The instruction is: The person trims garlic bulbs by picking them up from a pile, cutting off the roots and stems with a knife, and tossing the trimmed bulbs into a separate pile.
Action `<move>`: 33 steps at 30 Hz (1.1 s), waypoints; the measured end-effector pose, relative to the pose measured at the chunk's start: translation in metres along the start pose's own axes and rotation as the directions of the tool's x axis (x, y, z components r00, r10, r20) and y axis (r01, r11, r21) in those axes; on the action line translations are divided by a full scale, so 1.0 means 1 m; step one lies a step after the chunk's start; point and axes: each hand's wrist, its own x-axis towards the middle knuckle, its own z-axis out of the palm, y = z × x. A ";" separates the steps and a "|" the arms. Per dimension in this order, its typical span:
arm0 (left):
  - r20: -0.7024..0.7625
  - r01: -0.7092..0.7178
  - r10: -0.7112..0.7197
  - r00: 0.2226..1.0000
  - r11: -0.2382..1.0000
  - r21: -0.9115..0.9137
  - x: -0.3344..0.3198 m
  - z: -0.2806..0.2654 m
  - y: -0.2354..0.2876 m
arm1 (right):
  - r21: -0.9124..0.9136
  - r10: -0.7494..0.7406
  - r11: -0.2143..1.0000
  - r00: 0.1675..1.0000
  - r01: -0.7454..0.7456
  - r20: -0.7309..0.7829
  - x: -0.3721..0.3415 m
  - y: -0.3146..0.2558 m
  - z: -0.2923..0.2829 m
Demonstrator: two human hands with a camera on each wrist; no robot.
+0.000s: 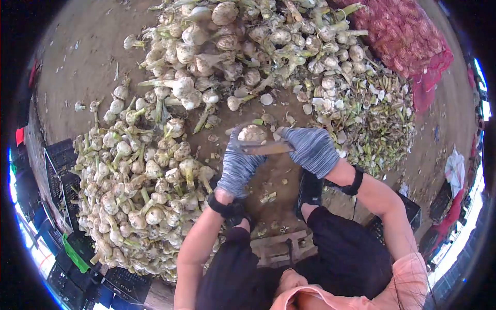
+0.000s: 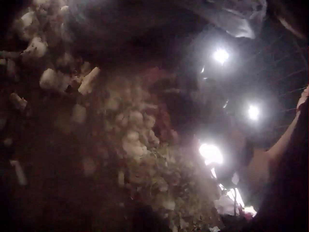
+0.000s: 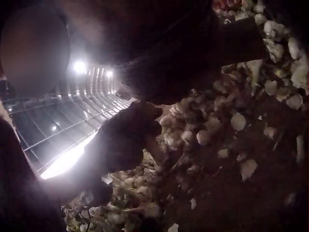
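Observation:
In the head view my left hand, in a grey knitted glove, holds a garlic bulb between my knees, over the dirt floor. My right hand, gloved the same way, grips a knife with a flat brownish blade. The blade stretches leftward across the near side of the bulb to the left hand's fingers. Its handle is hidden inside the right glove. Both wrist views are dark; a dark hand shape shows in the right one.
Garlic with stems is heaped at left and ahead. Trimmed stems and peelings form a pile at right, below a red mesh sack of garlic. Black crates stand at far left. A low wooden seat is beneath me.

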 end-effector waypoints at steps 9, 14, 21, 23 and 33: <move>0.029 -0.209 0.207 0.978 0.973 0.097 -0.012 0.000 0.006 | -0.128 -0.106 0.985 0.993 0.113 0.059 0.000 0.004 0.005; 0.079 -0.268 0.257 0.963 0.946 0.181 -0.012 0.002 -0.009 | -0.083 -0.120 0.989 0.993 0.121 0.019 -0.004 0.006 0.010; 0.071 -0.185 0.182 0.981 0.982 0.046 -0.022 0.012 0.012 | -0.188 -0.170 0.968 0.985 0.166 -0.004 -0.016 0.041 0.020; 0.067 -0.023 0.034 0.997 0.986 -0.164 -0.033 0.001 0.050 | -0.122 0.220 0.971 0.969 -0.206 0.114 -0.031 0.107 0.023; 0.032 0.087 -0.091 0.995 0.991 0.105 -0.022 0.004 0.033 | 0.161 0.219 0.956 0.961 -0.246 0.168 -0.036 0.067 0.034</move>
